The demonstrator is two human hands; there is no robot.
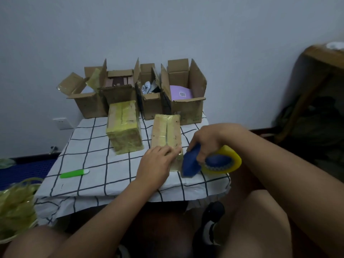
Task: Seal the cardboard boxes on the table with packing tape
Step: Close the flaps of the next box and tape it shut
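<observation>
Head view: R hand (pixel 205 144) grips tape dispenser (pixel 193 162); L hand (pixel 156 162) presses box (pixel 166 131).

We observe two bare forearms entering from the lower frame, with no sleeves, watch or rings visible on the left hand (pixel 156 164) or the right hand (pixel 206 140). Both knees at the bottom edge are uncovered. At lower centre, one foot wears a black-and-white shoe (pixel 210 226).
</observation>
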